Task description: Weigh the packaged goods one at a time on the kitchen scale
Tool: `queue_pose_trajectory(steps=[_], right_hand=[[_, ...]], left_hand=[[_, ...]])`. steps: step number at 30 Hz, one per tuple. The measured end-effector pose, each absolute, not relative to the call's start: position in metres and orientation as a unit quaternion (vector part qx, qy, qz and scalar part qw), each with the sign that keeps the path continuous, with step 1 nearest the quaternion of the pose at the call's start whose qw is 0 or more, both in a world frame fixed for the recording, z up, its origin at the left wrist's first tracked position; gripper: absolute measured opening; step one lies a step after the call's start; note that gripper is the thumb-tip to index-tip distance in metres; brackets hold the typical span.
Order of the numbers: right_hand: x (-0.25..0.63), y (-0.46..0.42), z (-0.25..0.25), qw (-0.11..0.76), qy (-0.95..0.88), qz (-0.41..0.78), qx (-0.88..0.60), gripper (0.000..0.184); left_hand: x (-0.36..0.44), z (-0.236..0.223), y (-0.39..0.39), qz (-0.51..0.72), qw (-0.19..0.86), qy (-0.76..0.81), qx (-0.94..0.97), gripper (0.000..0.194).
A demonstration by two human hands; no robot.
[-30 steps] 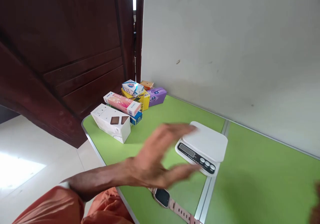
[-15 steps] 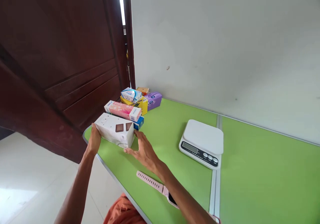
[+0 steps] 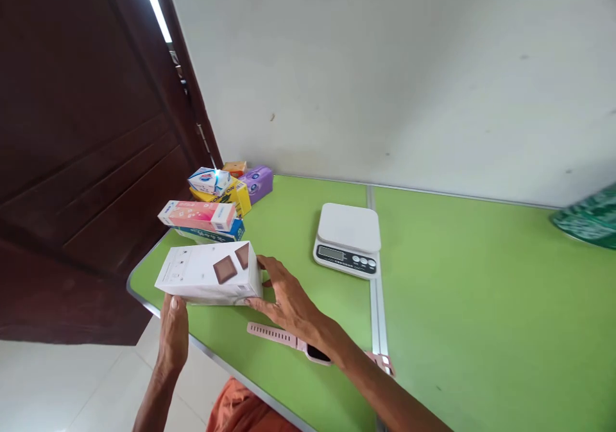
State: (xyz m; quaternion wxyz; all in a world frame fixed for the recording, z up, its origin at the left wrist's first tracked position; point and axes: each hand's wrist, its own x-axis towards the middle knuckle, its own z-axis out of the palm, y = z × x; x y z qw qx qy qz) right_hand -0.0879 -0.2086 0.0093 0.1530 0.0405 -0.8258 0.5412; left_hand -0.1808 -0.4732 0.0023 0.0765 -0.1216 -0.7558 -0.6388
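Note:
A long white box [image 3: 199,271] with brown squares printed on its top is held between my two hands near the table's left end. My left hand [image 3: 173,336] is at its left end, thumb against the near lower edge and the other fingers mostly hidden. My right hand [image 3: 289,297] grips the right end, thumb on the near side and fingers on the end face. Whether the box's underside touches the table I cannot tell. Just behind it lie a pink-and-white box [image 3: 197,215] and a blue-green box [image 3: 235,230] under that.
Farther back are a yellow box [image 3: 240,194], a blue-and-white box [image 3: 208,180], a purple box [image 3: 260,181] and an orange box [image 3: 235,167]. A white digital scale [image 3: 349,230] stands on the green table [image 3: 481,291]. A pink-strapped watch [image 3: 274,334] lies near my right forearm; a green object [image 3: 591,217] sits far right.
The white box has come nearer to me, away from the boxes behind it, and turned slightly, both hands still on it. The view has swung right, bringing in the green object.

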Motion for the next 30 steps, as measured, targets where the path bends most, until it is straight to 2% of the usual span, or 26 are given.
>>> queue_pose_trajectory(steps=[3, 8, 12, 16, 21, 26, 30], right_hand=[[-0.056, -0.176, 0.034, 0.172, -0.807, 0.565, 0.019, 0.073], [-0.025, -0.113, 0.061, 0.277, -0.793, 0.534, -0.094, 0.076], [-0.021, -0.065, 0.054, 0.342, -0.774, 0.506, -0.169, 0.068], [-0.025, -0.025, 0.032, 0.376, -0.735, 0.522, -0.215, 0.069], [-0.027, 0.003, 0.010, 0.376, -0.714, 0.537, -0.246, 0.075], [-0.028, 0.005, 0.007, 0.374, -0.703, 0.545, -0.262, 0.084], [-0.028, -0.003, 0.003, 0.391, -0.714, 0.525, -0.248, 0.085]], left_hand=[[-0.163, 0.013, -0.439, -0.641, 0.055, -0.747, -0.169, 0.086], [-0.167, 0.051, -0.337, -0.633, 0.020, -0.723, -0.277, 0.086], [-0.187, 0.074, -0.251, -0.631, -0.045, -0.683, -0.366, 0.088], [-0.200, 0.068, -0.194, -0.621, -0.095, -0.662, -0.409, 0.086], [-0.208, 0.046, -0.165, -0.619, -0.141, -0.665, -0.392, 0.085], [-0.214, 0.036, -0.162, -0.608, -0.138, -0.671, -0.401, 0.089], [-0.222, 0.026, -0.160, -0.656, -0.158, -0.632, -0.382, 0.091]])
